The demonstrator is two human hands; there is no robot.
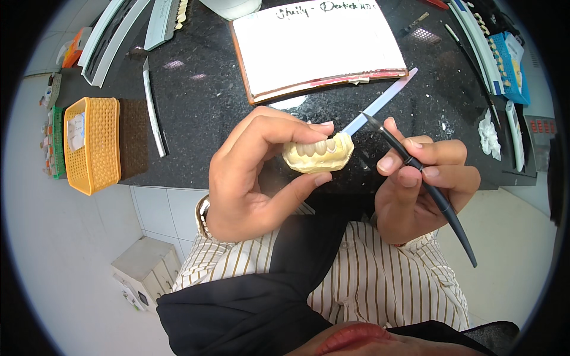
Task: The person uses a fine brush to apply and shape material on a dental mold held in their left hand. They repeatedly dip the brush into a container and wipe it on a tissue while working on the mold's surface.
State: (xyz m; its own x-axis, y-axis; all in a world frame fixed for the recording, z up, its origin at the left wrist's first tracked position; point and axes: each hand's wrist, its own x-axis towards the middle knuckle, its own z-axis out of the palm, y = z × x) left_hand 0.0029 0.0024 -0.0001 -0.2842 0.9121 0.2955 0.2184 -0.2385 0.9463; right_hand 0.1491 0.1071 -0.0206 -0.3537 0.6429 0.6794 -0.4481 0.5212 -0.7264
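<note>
A cream-yellow dental cast (317, 159) with a row of greyish and pale teeth is pinched in my left hand (246, 169), fingers over the top edge and thumb beneath. The cast is held above the table's near edge, with its teeth upward. In my right hand (424, 181) is a slim black-handled tool (442, 204), gripped like a pen. Its narrow silvery tip points up and left, just right of the cast and apart from it. Whether that tip is bristle or metal is too small to tell. Behind the tip lies a pale bluish strip (386, 98).
A white pad with a brown edge (314, 50) lies on the speckled black table (196, 136). An orange-yellow basket (92, 145) and a silvery knife-like tool (153, 110) are at left. Tooth shade guides (478, 44), a blue basket (515, 74) and crumpled tissue (489, 136) stand right.
</note>
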